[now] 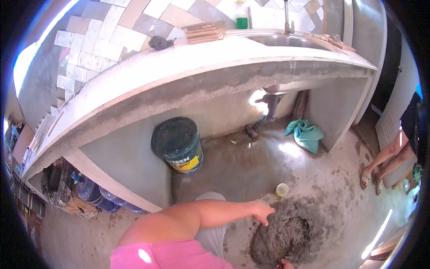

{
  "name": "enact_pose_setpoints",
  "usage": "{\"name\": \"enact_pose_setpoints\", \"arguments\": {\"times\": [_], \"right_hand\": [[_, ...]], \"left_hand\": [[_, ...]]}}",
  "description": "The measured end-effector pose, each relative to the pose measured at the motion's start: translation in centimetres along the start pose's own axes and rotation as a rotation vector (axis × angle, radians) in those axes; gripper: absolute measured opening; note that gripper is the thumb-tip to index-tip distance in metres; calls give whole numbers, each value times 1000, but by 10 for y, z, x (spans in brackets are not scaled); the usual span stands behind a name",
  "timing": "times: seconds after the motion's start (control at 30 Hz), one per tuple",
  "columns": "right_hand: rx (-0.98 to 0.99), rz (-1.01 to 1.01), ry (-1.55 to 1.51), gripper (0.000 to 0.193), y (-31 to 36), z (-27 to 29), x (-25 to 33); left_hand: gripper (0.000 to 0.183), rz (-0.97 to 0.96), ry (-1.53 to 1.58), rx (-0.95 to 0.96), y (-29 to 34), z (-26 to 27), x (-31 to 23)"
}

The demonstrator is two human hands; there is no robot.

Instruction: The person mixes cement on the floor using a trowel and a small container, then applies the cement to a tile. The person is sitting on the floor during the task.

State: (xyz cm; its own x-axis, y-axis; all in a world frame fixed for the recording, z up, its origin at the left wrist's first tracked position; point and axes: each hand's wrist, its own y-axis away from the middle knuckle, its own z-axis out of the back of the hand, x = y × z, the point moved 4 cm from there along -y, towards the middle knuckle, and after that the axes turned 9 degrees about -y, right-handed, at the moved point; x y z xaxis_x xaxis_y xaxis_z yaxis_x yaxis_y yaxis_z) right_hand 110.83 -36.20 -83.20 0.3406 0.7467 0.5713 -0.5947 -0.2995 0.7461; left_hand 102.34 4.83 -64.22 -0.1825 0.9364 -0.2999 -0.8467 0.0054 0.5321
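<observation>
A mound of wet grey mortar (291, 231) lies on the concrete floor, with a hollow worked into its middle. My left hand (262, 211) reaches over the mound's left edge, its fingers apart and nothing seen in them. At the bottom edge of the picture my right hand (285, 264) shows only in part, its fingers closed beside the mortar. What it grips is mostly cut off and hidden. A small pale cup (281, 190) with a yellow band stands just beyond the mound.
A lidded dark green bucket (179, 145) and a teal cloth (306, 135) are under the counter (148, 62). Large water bottles (92, 190) lie at left. Tile pieces (204, 32) rest near the sink (286, 41). Another person's legs (389, 161) are at right.
</observation>
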Motion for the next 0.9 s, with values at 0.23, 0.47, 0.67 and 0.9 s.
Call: {"name": "enact_pose_setpoints", "arguments": {"times": [0.23,0.47,0.67,0.9], "right_hand": [[31,-250,-117,38,5,10,22],[-138,155,226,39,45,41,46],[-188,440,398,42,84,60,104],[-75,185,365,60,96,59,152]], "left_hand": [[67,-19,34,-101,-3,14,-2],[68,-29,29,-199,1,8,5],[67,6,49,-294,18,7,11],[50,-132,176,-585,64,51,-19]]}}
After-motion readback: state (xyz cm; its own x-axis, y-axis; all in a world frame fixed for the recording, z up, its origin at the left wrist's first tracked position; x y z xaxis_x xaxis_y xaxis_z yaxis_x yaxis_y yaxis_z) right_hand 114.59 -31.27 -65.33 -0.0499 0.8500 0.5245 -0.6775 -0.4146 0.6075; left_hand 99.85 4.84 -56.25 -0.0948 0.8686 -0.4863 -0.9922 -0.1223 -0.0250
